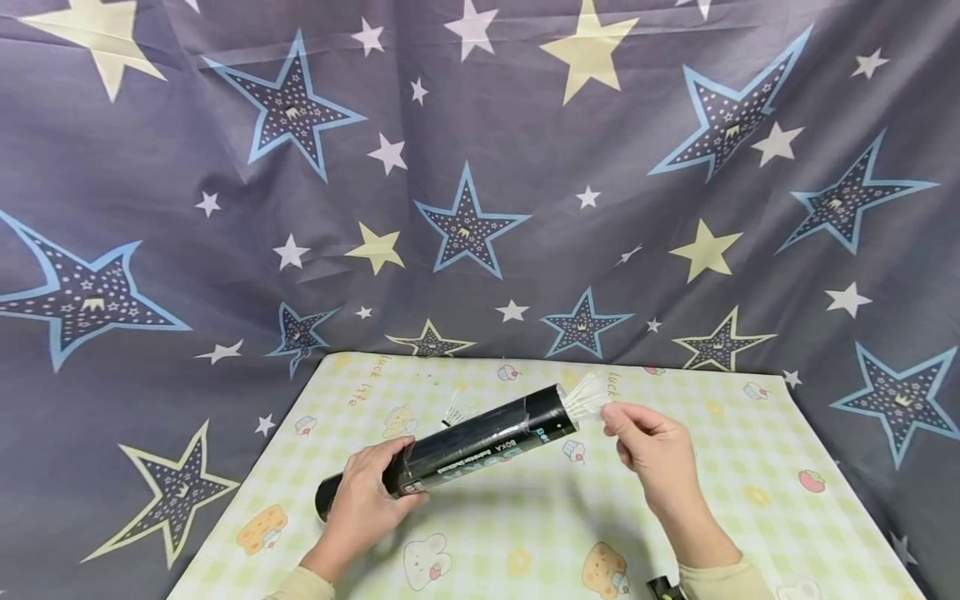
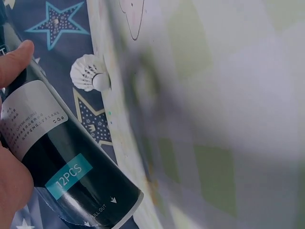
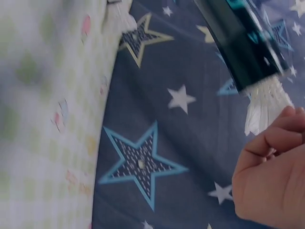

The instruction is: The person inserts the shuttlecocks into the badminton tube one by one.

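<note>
My left hand (image 1: 367, 493) grips a black shuttlecock tube (image 1: 480, 435) near its lower left end, fingers over the top and thumb on the near side. The tube is tilted above the table, its open end up to the right. White feathers of a shuttlecock (image 1: 585, 398) stick out of that end; the rest of it is hidden inside. My right hand (image 1: 658, 457) pinches the feather edge between thumb and forefinger, as the right wrist view also shows. Behind the tube, another white shuttlecock (image 2: 88, 74) lies on the table.
The table wears a green-checked cloth (image 1: 517, 525) with cartoon prints. A small black object (image 1: 663, 587) sits at the front edge beside my right sleeve, partly cut off. A dark curtain (image 1: 465, 125) with stars hangs behind the table and along both sides.
</note>
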`<state>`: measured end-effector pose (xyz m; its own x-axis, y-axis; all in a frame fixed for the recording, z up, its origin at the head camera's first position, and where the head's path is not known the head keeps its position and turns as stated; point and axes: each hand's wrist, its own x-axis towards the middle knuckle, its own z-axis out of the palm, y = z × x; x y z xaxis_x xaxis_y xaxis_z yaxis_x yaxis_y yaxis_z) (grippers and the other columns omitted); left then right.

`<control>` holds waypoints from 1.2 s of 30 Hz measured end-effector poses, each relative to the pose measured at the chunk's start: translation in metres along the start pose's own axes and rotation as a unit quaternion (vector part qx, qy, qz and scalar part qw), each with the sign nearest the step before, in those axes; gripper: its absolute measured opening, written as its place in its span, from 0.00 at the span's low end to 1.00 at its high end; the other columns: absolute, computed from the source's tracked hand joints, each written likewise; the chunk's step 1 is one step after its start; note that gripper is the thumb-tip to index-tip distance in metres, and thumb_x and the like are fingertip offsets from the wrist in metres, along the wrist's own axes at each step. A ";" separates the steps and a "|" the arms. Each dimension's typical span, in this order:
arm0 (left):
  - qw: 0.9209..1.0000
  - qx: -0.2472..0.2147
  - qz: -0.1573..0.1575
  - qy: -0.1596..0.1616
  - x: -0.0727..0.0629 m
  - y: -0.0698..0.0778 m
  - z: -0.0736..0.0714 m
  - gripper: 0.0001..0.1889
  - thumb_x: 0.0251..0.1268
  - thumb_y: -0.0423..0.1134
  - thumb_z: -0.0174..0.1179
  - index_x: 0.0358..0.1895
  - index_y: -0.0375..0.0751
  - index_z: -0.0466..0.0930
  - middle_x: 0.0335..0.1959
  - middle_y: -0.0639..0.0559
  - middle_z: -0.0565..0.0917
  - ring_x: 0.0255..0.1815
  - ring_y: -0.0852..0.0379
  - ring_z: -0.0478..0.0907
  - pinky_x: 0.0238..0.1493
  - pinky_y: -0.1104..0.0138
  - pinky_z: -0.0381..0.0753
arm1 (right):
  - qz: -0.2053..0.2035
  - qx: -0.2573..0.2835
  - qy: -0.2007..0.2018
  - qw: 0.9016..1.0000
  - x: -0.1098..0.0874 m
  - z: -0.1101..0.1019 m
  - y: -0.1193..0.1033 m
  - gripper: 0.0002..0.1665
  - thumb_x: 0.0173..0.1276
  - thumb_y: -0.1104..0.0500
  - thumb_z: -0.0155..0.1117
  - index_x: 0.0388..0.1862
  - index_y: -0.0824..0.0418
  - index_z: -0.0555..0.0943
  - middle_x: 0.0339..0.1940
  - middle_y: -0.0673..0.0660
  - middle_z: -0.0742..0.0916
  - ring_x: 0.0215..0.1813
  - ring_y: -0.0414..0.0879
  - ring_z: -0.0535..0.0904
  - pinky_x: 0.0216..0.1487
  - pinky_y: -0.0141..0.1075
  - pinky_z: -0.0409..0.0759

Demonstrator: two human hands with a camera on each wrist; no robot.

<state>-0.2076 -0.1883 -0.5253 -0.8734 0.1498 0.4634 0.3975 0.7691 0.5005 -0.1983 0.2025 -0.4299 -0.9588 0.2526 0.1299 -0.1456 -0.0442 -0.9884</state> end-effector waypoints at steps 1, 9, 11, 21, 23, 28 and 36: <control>1.000 0.000 0.004 -0.001 0.000 0.001 0.001 0.48 0.38 0.45 0.91 0.70 0.48 0.80 0.65 0.49 0.87 0.66 0.44 0.82 0.70 0.48 0.72 | 0.004 -0.013 -0.010 1.000 -0.002 0.003 0.003 0.07 0.74 0.60 0.73 0.38 0.62 0.93 0.21 0.45 0.87 0.18 0.36 0.71 0.18 0.26 0.68; 1.000 0.012 0.008 0.009 0.000 0.001 0.005 0.48 0.35 0.46 0.92 0.69 0.48 0.81 0.64 0.50 0.88 0.65 0.46 0.83 0.70 0.54 0.72 | -0.035 -0.113 -0.071 0.990 -0.010 0.008 0.020 0.12 0.77 0.57 0.70 0.49 0.66 0.89 0.26 0.43 0.87 0.19 0.36 0.72 0.21 0.29 0.73; 1.000 0.015 0.009 0.009 0.000 -0.001 0.005 0.48 0.35 0.46 0.92 0.69 0.49 0.81 0.64 0.50 0.88 0.64 0.46 0.83 0.69 0.54 0.72 | -0.050 -0.130 -0.081 0.987 -0.012 0.008 0.023 0.11 0.74 0.60 0.73 0.50 0.65 0.88 0.26 0.42 0.87 0.18 0.36 0.72 0.22 0.31 0.75; 0.999 0.013 0.037 0.014 -0.001 0.000 0.008 0.48 0.31 0.44 0.93 0.67 0.49 0.83 0.62 0.52 0.89 0.63 0.46 0.84 0.67 0.52 0.74 | -0.018 -0.151 -0.111 0.982 -0.019 0.016 0.029 0.14 0.67 0.56 0.80 0.34 0.62 0.82 0.15 0.51 0.85 0.11 0.39 0.73 0.12 0.30 0.69; 0.999 0.017 0.042 0.018 -0.002 -0.001 0.008 0.48 0.31 0.44 0.93 0.67 0.49 0.83 0.62 0.53 0.89 0.63 0.47 0.84 0.67 0.52 0.74 | -0.013 -0.152 -0.116 0.982 -0.019 0.017 0.030 0.15 0.68 0.57 0.79 0.32 0.63 0.80 0.14 0.51 0.85 0.11 0.39 0.74 0.12 0.30 0.70; 0.998 0.019 0.048 0.021 -0.004 -0.004 0.008 0.49 0.31 0.44 0.93 0.67 0.49 0.83 0.62 0.53 0.89 0.62 0.47 0.84 0.66 0.50 0.75 | -0.017 -0.149 -0.133 0.980 -0.019 0.018 0.033 0.11 0.70 0.57 0.77 0.36 0.61 0.84 0.13 0.51 0.84 0.10 0.37 0.73 0.12 0.30 0.70; 0.998 0.028 0.057 0.023 -0.006 -0.007 0.006 0.48 0.31 0.45 0.93 0.66 0.47 0.84 0.61 0.52 0.89 0.61 0.47 0.85 0.66 0.52 0.75 | -0.034 -0.148 -0.212 0.965 -0.019 0.017 0.037 0.10 0.78 0.54 0.68 0.45 0.61 0.87 0.14 0.58 0.83 0.10 0.37 0.72 0.12 0.32 0.72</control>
<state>-0.2068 -0.1904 -0.5360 -0.8088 0.2100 0.5494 0.4762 0.7820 0.4021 -0.1896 0.1792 -0.4671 -0.9723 -0.1755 0.1541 -0.1957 0.2520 -0.9477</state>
